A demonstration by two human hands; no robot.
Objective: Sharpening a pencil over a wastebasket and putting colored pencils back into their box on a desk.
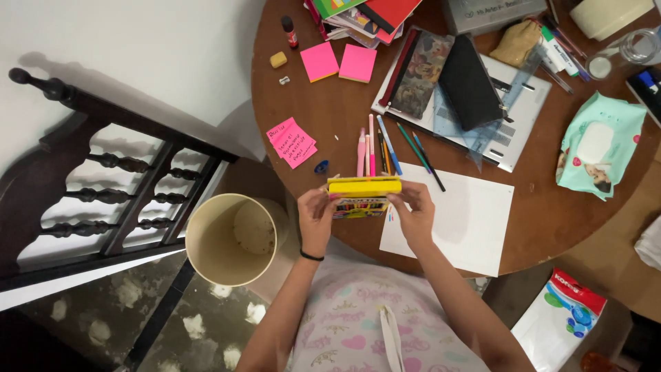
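I'm looking down on a round brown wooden table (344, 124), crowded with stationery. Left of it stands a dark wooden chair (103, 172), and beside that a cream waste bin (231, 238) on the floor. On the table's near edge lies a white sheet of paper (468, 220); further back I see a silver laptop (513, 131) with a black pouch (469, 81) lying on it, and a pale green pack of wipes (597, 146) off to the right. Now the hands: left hand (317, 220) and right hand (413, 215) both grip a yellow box of coloured pencils (363, 195), one at each end, held just over the table's near rim. Loose pencils and pens (385, 148) lie fanned just beyond the box. Pink sticky notes (292, 142) sit left of them, and a small blue sharpener (321, 166) just beside.
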